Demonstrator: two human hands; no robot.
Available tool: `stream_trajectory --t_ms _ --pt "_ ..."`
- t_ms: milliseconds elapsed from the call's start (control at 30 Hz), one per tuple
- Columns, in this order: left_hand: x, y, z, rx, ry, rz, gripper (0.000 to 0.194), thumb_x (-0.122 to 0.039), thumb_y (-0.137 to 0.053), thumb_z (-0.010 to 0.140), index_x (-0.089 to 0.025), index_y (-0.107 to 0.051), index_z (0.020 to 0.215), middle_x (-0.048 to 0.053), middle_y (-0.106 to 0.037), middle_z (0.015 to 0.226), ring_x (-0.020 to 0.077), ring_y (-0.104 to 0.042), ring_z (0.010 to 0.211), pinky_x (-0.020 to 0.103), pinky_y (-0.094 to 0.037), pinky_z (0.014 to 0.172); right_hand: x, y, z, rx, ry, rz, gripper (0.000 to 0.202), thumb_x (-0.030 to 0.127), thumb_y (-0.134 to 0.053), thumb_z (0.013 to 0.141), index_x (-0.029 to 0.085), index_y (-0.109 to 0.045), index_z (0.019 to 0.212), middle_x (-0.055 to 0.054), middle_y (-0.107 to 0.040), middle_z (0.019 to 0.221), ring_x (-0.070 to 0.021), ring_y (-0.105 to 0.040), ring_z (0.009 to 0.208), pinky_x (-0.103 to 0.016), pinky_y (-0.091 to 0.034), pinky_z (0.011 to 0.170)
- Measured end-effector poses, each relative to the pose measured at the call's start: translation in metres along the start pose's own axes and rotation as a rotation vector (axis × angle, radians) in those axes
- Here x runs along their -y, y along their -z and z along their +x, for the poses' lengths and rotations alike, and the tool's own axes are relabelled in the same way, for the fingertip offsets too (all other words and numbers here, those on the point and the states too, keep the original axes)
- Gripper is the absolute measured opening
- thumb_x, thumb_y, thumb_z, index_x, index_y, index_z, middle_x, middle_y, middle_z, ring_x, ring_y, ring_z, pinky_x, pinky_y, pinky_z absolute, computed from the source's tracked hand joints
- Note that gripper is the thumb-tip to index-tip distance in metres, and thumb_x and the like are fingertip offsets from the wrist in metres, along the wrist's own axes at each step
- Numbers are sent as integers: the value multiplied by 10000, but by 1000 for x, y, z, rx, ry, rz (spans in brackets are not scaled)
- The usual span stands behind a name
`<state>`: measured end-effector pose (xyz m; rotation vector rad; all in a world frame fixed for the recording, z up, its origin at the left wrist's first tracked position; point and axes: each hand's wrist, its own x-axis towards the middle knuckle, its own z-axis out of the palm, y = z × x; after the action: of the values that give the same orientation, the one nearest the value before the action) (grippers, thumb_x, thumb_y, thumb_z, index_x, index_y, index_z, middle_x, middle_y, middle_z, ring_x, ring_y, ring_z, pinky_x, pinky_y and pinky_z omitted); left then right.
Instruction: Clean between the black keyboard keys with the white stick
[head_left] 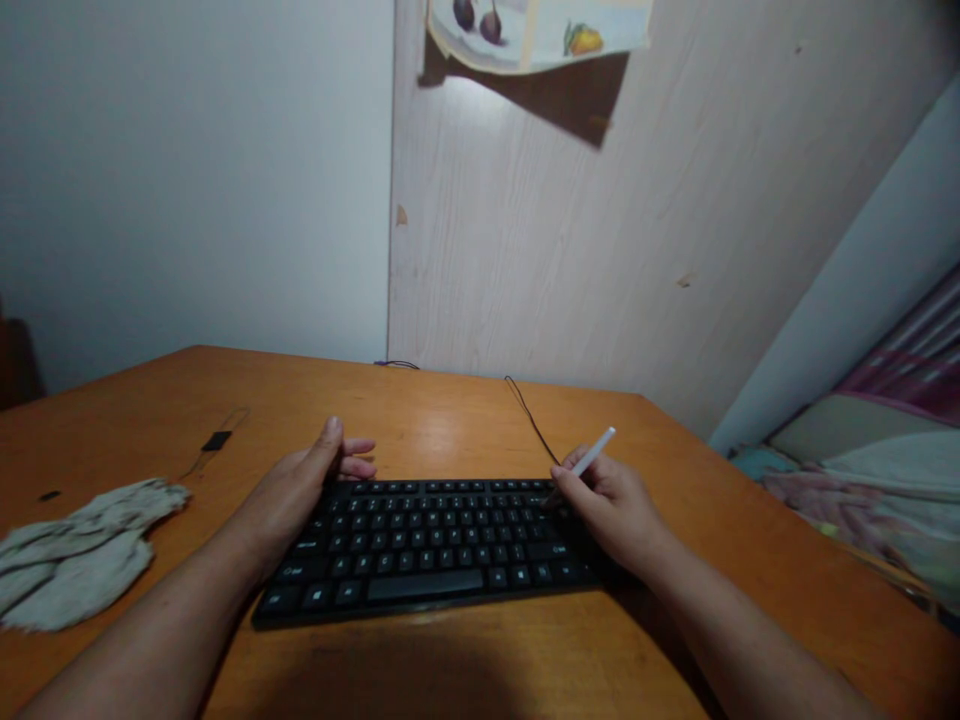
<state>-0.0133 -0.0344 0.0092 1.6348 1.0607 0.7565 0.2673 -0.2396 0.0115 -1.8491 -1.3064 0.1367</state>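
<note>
A black keyboard (pixel 442 540) lies flat on the wooden desk in front of me. My left hand (pixel 311 475) rests against its upper left corner, thumb raised and fingers stretched out past the back edge, holding nothing. Over the keyboard's right end, my right hand (pixel 611 505) is closed in a pinch around a slim white-handled brush (pixel 596 450). The handle tilts up to the right, and the brush's dark tip points down at the keys near the top right. Part of the keyboard's right end is hidden behind this hand.
A crumpled pale cloth (pixel 90 550) lies on the desk (pixel 450 420) at the left. Behind it sit a small black tag with a cord (pixel 217 441) and a tiny dark piece (pixel 50 495). A black cable (pixel 531 415) runs toward the back edge, against the wall panel (pixel 510 250).
</note>
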Motion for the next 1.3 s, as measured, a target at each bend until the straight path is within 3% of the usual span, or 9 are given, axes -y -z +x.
stream_trajectory --t_ms 133,233,333,433,633,800,1067,1200,1300 --pt "-1 -1 -1 -3 8 -18 802 -837 -311 768 -216 -726 1059 82 -746 963 335 -650 958 439 -450 890 2 -2 -1 45 14 17 221 418 -524 899 221 -571 810 -18 -680 716 -175 -610 659 -290 -436 626" --pt "-2 -2 -1 1 14 -36 801 -836 -316 767 -210 -728 1050 83 -748 940 332 -655 941 440 -455 879 2 0 -1 -43 12 -61 222 413 -539 888 221 -564 779 -14 -635 676 -176 -586 639 -293 -417 610" --pt "-2 -2 -1 7 11 -44 809 -838 -318 766 -200 -726 1050 86 -748 940 329 -658 934 442 -452 889 5 0 -1 -67 -21 108 219 434 -557 881 220 -552 837 -22 -641 695 -183 -605 660 -290 -427 611" --pt "1 -1 1 9 10 -39 810 -839 -332 762 -192 -724 1053 90 -747 944 326 -664 914 442 -458 877 12 -4 -3 0 -48 304 260 474 -573 870 215 -546 870 -19 -630 701 -176 -603 658 -275 -426 594" --pt "6 0 2 42 -37 5 813 -821 -313 788 -177 -700 1099 96 -736 1007 319 -659 955 437 -467 869 19 -16 -8 139 -75 433 352 546 -572 854 194 -584 838 -20 -607 710 -161 -554 648 -284 -433 606" --pt "4 1 2 48 -38 27 807 -810 -303 800 -180 -687 1127 88 -736 1006 310 -664 947 425 -480 843 13 -20 -7 104 -15 322 342 503 -577 865 180 -616 761 -8 -583 669 -150 -513 635 -285 -407 608" --pt "6 2 4 79 -38 -1 807 -809 -324 794 -167 -683 1125 106 -732 1016 315 -665 955 430 -492 831 2 -8 -3 -7 -20 52 305 459 -551 890 191 -624 765 -34 -659 703 -182 -577 657 -301 -413 619" --pt "4 1 1 56 -31 11 781 -788 -329 808 -163 -693 1106 102 -735 1006 314 -665 943 448 -463 879 5 -3 -2 -98 -35 129 300 474 -548 894 199 -583 780 -19 -643 674 -181 -595 648 -291 -416 615" --pt "2 1 0 58 -16 13 767 -773 -321 821 -169 -687 1121 95 -737 1005 311 -667 926 451 -453 887 10 -3 -3 -37 -1 156 258 441 -531 915 201 -591 843 -34 -682 764 -189 -630 721 -292 -434 649"
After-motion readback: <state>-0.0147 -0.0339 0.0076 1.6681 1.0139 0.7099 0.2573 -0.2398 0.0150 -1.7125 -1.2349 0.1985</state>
